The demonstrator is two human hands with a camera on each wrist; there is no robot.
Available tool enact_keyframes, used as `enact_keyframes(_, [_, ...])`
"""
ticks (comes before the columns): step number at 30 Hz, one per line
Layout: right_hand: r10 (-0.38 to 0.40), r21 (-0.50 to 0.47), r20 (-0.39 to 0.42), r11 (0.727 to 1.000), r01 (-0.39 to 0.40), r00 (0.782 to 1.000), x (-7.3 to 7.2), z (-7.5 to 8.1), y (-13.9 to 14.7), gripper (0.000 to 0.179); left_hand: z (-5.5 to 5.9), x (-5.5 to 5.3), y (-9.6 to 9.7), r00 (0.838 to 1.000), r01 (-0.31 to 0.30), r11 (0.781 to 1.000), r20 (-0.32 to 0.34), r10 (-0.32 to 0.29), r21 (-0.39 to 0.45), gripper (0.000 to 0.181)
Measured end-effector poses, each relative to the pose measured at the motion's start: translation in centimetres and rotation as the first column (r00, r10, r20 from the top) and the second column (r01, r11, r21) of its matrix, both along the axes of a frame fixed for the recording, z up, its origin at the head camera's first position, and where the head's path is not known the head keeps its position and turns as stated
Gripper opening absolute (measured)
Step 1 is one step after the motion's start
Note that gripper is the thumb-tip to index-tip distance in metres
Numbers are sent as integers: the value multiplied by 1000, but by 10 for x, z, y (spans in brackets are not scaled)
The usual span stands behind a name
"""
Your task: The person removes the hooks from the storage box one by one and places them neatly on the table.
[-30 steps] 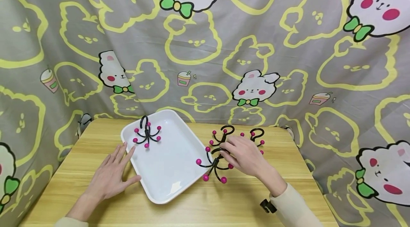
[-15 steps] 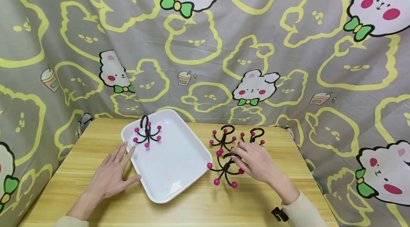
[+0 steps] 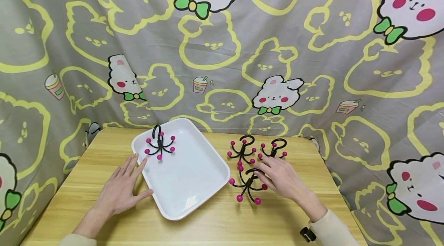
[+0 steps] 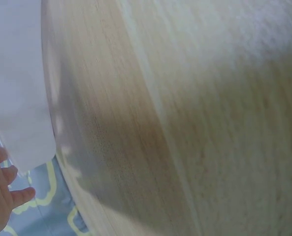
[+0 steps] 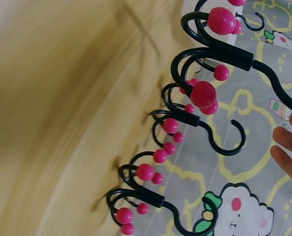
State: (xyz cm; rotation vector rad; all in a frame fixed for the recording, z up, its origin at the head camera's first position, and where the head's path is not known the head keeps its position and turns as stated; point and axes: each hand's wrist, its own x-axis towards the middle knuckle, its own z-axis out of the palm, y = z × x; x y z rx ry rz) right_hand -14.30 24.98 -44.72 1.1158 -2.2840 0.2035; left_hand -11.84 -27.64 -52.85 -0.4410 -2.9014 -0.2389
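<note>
In the head view, my right hand pinches the curved top of a black multi-arm hanging hook with pink ball tips. This hook is upright, just right of the white tray; whether its arms touch the table I cannot tell. The right wrist view shows its stem leading up to my fingertips. My left hand lies spread along the tray's left rim, fingertips and thumb at the edge. Inside the tray, at its far left, stands a similar hook.
Two more such hooks stand behind my right hand: one close to the held hook, another partly hidden by my fingers. The wooden table ends at a patterned grey curtain behind and at the sides.
My right hand has carried its hook rightward and slightly toward me, from over the tray's right edge to beside it. My left hand and the hook in the tray stay in place.
</note>
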Motion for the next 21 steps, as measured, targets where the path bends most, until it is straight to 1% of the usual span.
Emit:
enact_keyframes(5, [-10,23,15,1000,10,1000,-2,-8,4,40,0,0,0,1000,-3,1000,1,3,10,108])
enact_keyframes(11, [-20,38,29,999,19,999,-5,-18,7,18,-1,0,0,1000,-1,1000,-4,1,7,108])
enact_keyframes(13, [-22,43,32,999,21,999,-5,-21,7,15,-1,0,0,1000,0,1000,-4,0,5,108])
enact_keyframes(21, [-19,49,30,999,17,999,-6,-29,6,18,-1,-1,0,1000,-5,1000,0,5,-6,108])
